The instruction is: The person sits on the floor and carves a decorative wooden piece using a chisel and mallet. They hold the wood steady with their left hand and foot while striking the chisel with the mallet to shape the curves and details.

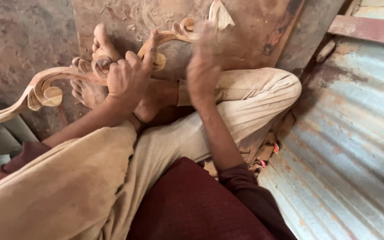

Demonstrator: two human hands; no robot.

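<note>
A long carved wooden scroll piece (41,89) runs from the left edge up toward the top centre, resting across my bare feet (90,84). My left hand (127,78) grips the carving near its middle, fingers wrapped around it. My right hand (203,66) is blurred with motion over the carving's upper curl (181,31), and a folded sheet of sandpaper (220,15) shows just above its fingers. I sit with legs folded in dusty beige trousers (245,98).
A flat wooden board (254,26) dusted with sawdust lies under the carving. Corrugated metal sheeting (347,146) fills the right side. Small wood scraps and bits of litter (265,153) lie beside my knee. A reddish plank (370,29) crosses the top right.
</note>
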